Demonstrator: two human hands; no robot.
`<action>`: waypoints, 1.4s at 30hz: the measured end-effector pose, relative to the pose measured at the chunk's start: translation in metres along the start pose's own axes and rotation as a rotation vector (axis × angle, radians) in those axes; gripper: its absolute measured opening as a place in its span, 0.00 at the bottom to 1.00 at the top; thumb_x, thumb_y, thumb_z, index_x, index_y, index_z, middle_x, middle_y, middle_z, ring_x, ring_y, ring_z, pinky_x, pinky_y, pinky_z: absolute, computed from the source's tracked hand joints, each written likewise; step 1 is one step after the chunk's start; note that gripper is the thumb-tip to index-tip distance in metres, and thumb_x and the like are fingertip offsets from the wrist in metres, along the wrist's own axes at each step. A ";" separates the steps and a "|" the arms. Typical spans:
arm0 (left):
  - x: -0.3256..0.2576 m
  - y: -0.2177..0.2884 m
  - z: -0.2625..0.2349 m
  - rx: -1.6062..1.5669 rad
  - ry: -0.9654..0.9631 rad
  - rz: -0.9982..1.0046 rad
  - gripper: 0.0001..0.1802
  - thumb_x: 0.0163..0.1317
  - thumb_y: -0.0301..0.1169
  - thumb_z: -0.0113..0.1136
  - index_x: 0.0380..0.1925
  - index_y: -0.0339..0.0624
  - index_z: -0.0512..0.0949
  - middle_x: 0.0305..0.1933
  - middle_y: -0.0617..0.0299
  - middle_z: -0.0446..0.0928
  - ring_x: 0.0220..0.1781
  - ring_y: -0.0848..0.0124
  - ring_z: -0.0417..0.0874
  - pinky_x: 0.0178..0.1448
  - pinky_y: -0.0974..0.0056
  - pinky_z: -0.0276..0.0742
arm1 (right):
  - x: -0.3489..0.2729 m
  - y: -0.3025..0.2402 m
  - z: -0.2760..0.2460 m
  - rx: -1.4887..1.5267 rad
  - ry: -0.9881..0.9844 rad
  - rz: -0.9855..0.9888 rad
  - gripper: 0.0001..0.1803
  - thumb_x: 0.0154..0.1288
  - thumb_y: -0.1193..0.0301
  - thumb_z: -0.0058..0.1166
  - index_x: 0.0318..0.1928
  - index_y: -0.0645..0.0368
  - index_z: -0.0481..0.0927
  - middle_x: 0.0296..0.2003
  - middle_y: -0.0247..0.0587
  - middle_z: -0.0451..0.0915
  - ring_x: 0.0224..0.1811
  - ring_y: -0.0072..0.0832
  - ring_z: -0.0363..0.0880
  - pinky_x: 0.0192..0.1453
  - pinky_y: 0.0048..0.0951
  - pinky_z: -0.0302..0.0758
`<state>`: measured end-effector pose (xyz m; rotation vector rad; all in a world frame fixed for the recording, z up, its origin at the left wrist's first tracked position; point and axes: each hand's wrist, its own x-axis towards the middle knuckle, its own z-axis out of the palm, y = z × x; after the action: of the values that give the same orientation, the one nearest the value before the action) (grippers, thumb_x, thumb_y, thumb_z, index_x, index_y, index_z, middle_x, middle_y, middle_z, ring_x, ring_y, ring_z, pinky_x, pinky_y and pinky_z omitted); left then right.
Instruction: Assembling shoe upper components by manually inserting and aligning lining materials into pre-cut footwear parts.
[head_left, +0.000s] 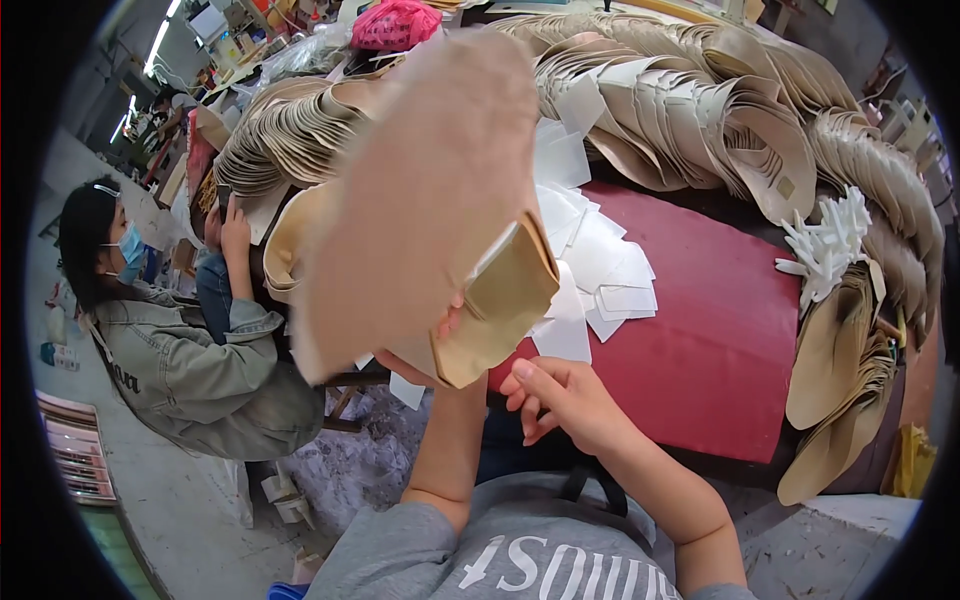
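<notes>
My left hand [420, 350] holds up a large tan paper piece [420, 190] with a folded brown flap, close to the camera; the hand is mostly hidden behind it. Just to the right and lower, my right hand [560, 400] hovers with fingers curled and apart, holding nothing. Its fingertips are near the flap's lower edge and the front edge of the red table [720, 330]. A loose heap of white paper pieces [600, 270] lies on the red table behind the held piece.
Long fanned rows of tan paper pieces [700, 110] cover the table's back and right side. White plastic parts [830, 245] sit at the right. A person in a grey jacket and face mask [180, 350] sits at the left. A pink bag [395, 25] lies at the back.
</notes>
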<state>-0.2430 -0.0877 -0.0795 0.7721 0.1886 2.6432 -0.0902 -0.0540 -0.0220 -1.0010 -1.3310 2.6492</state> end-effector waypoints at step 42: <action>0.150 0.314 -0.106 2.597 -1.043 -0.418 0.19 0.56 0.36 0.61 0.45 0.40 0.74 0.42 0.56 0.77 0.47 0.55 0.74 0.60 0.56 0.65 | -0.087 0.024 0.011 0.050 0.174 -0.199 0.11 0.72 0.73 0.44 0.42 0.70 0.77 0.31 0.47 0.79 0.25 0.26 0.76 0.37 0.29 0.81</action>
<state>-0.5173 -0.3201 -0.0229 1.7854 2.7215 -0.1392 -0.0205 -0.1018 0.0116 -1.0079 -1.2500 2.3796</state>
